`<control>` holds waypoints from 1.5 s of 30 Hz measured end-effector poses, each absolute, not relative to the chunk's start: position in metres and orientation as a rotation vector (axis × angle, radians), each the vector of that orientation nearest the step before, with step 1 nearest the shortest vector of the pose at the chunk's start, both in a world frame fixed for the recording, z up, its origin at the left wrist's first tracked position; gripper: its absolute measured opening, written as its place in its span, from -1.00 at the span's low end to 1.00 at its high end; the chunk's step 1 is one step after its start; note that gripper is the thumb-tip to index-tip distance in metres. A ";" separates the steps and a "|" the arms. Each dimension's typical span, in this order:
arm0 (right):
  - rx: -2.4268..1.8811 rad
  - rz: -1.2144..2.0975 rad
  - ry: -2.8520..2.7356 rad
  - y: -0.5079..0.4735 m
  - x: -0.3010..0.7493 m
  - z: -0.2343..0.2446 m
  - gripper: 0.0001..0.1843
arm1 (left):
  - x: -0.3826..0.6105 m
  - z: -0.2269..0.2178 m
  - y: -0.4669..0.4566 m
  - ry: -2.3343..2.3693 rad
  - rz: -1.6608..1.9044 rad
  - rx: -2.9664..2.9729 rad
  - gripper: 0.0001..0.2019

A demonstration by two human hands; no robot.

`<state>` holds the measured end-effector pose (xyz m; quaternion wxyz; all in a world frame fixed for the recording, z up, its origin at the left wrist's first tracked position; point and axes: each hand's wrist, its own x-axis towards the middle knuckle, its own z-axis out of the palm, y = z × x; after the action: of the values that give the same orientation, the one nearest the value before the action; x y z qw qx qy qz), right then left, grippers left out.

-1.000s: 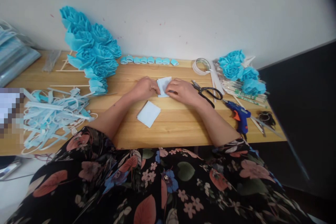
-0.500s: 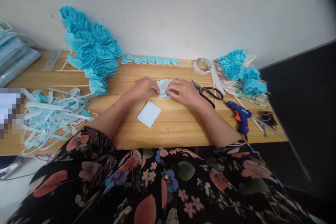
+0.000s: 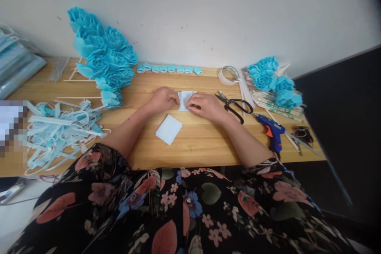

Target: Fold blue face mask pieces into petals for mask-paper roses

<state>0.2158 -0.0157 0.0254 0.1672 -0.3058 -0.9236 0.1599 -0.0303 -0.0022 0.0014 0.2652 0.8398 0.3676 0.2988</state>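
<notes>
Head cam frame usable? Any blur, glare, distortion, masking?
Head view: soft even light, only faint shadows on the table; left hand, right hand and folded sheet fairly sharp, no glare; wide-angle stretch toward the edges; dark vignette top right; mosaic patch at left edge.

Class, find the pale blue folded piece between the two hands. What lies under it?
The pale blue folded piece lies on the wooden table. The left hand and right hand cover its ends, so anything beneath them is hidden.
</notes>
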 end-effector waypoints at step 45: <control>-1.075 0.979 -2.511 -0.058 0.175 0.039 -0.52 | -0.023 -0.005 -0.003 0.904 0.871 2.386 -0.62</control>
<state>0.1747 -0.0578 0.0392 0.1195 -0.3677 -0.8592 0.3350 -0.0232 -0.0032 -0.0051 0.2211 0.8631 0.3270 0.3151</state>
